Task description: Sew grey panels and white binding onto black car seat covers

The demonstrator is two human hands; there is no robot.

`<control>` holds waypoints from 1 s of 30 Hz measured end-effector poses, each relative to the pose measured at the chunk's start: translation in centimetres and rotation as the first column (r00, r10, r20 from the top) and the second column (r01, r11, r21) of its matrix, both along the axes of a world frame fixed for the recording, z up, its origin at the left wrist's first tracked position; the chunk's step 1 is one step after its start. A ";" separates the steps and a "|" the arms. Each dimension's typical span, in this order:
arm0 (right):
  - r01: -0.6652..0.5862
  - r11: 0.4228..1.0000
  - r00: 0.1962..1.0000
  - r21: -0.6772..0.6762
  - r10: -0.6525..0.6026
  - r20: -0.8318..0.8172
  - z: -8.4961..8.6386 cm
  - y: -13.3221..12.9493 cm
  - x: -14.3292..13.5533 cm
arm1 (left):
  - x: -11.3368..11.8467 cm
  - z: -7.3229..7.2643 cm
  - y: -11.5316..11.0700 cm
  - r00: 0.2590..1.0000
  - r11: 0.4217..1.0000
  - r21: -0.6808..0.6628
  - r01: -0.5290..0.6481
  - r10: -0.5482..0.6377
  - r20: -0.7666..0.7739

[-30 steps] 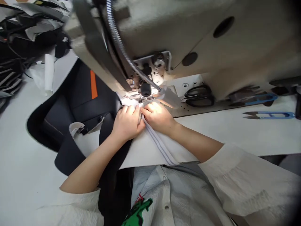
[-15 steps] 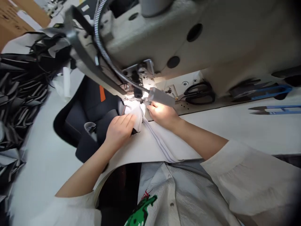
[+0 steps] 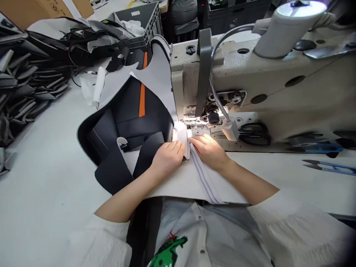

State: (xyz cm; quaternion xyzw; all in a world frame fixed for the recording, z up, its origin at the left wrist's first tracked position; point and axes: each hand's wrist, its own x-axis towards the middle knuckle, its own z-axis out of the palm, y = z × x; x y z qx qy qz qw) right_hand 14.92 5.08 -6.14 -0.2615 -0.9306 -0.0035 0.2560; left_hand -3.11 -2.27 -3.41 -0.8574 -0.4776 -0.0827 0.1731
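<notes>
A black padded fabric cover with an orange stripe and a pale grey underside lies left of the sewing machine. Its light grey edge flap reaches under the lit needle area. My left hand presses on this flap, fingers together and gripping it; the thumb is hidden. Just right of the flap, my right hand pinches a white strip with purple-grey lines close to the presser foot. From there the strip runs down over the table's front edge. The needle tip cannot be made out.
Black scissors lie under the machine arm, and blue thread snips at the right. A small lamp hangs beside the needle. Piled dark fabric pieces fill the left; a grey crate and a seated person are behind.
The view has swung left and up, showing more of the cover, the crate and the machine's top. Both hands stay at the flap and strip beside the needle.
</notes>
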 end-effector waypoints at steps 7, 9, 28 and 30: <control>-0.008 0.999 1.000 -0.053 0.007 -0.013 0.4 -0.1 0.0 | 0.1 -0.9 2.1 0.998 0.999 -0.015 -0.052 0.052 0.039; 0.031 0.996 0.999 -0.081 -0.029 0.023 0.4 0.0 0.2 | 0.0 -0.9 2.9 0.995 0.997 -0.030 -0.073 0.075 0.061; 0.082 0.989 0.997 -0.122 -0.081 0.014 0.4 0.6 1.3 | -0.5 -1.1 4.8 0.991 0.994 -0.052 -0.099 0.103 0.085; 0.073 0.990 0.997 -0.123 -0.073 0.004 0.3 0.6 1.4 | -0.5 -0.9 4.7 0.991 0.994 -0.059 -0.095 0.100 0.084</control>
